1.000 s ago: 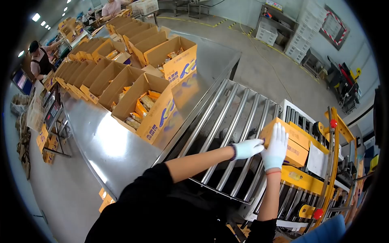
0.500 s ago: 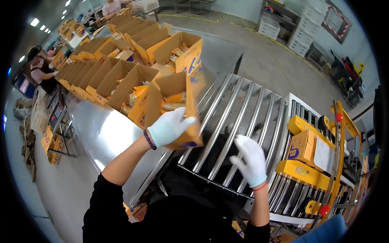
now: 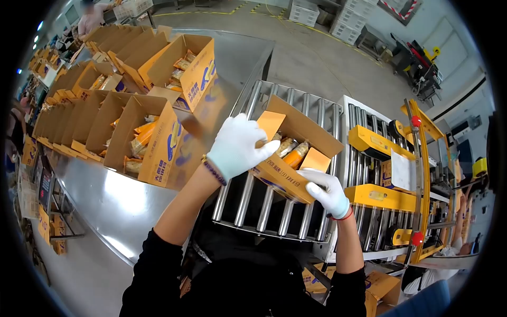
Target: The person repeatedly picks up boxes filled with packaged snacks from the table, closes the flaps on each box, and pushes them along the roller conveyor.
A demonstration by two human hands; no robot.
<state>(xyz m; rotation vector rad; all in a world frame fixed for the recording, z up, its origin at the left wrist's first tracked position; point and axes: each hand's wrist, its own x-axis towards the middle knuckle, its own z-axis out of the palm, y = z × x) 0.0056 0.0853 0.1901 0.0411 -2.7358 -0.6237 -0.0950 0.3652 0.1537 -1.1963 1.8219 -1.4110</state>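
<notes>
An open-topped cardboard box (image 3: pixel 283 177) sits tilted over the rollers in front of me, its end flaps raised. Wrapped snack packets (image 3: pixel 296 155) with orange and clear film lie inside it. My left hand (image 3: pixel 238 145), in a white glove, is closed on the box's left end, the thumb reaching over the near edge. At the near right corner, my gloved right hand (image 3: pixel 328 193) grips the box, with fingers beside the right flap and the thumb against the front wall. Some left fingertips are hidden.
On the metal table (image 3: pixel 132 198) at left stand rows of open boxes (image 3: pixel 168 145) holding packets. The roller conveyor (image 3: pixel 245 203) runs toward a yellow-framed machine (image 3: pixel 380 198) at right, where another box (image 3: pixel 387 173) sits under a white sheet. A person (image 3: pixel 94 20) stands at the far left.
The box has moved right, from the table's edge to above the rollers. My right hand, apart from it before, now holds its near right corner. The view has shifted right.
</notes>
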